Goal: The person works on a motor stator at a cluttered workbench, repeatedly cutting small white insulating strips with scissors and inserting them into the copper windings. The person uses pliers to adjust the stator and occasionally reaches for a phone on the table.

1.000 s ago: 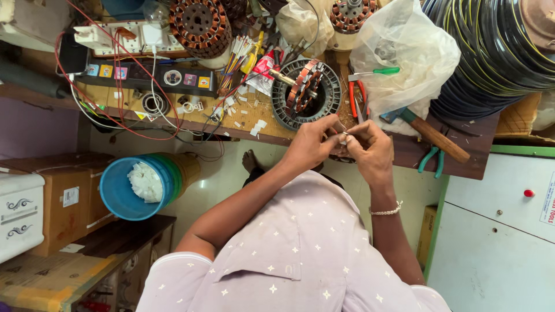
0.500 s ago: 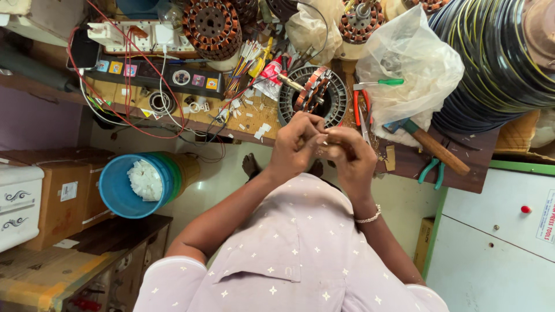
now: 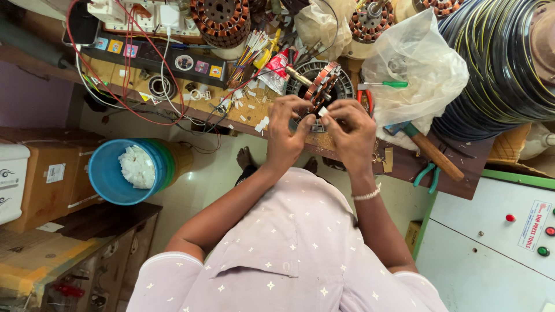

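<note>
My left hand (image 3: 287, 136) and right hand (image 3: 351, 132) pinch a small white piece (image 3: 323, 111) together over the round motor core (image 3: 319, 88) on the counter (image 3: 399, 162); fitting looks unfinished.

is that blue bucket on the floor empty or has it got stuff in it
Not empty: the blue bucket, left of the left hand, shows a heap of small white pieces inside.

glossy copper-wound metal stator (image 3: 321, 86) on a worn wooden bench (image 3: 254, 112).
</note>
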